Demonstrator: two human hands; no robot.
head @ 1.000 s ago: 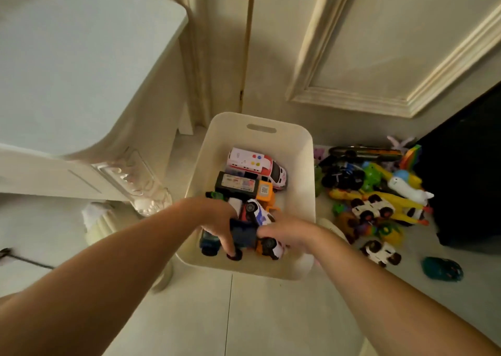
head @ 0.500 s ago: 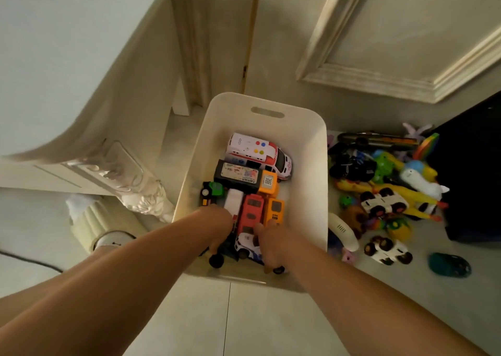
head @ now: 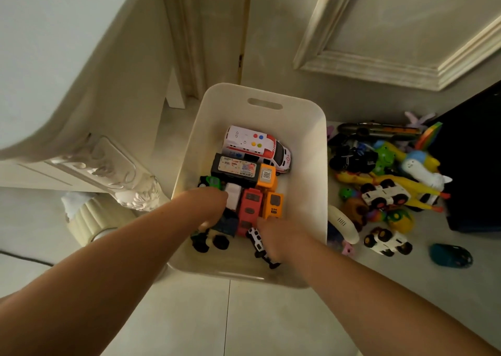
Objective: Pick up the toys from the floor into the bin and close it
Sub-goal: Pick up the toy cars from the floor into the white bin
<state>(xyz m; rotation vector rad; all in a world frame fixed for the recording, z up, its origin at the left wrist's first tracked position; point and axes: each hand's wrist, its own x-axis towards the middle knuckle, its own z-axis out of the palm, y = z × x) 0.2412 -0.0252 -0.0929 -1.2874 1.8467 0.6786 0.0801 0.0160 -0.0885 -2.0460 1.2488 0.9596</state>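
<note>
Both hands, left [head: 210, 206] and right [head: 273, 236], have sunk deeper into the bin [head: 311, 165] among toy cars; grips unclear; an orange truck [head: 267, 178] bears a QR label.

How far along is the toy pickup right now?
Partly done. The bin already holds an ambulance and several trucks. Both hands, left and right, are down inside it among small cars. A pile of toys remains on the floor beside it, and no lid is in view.
</note>
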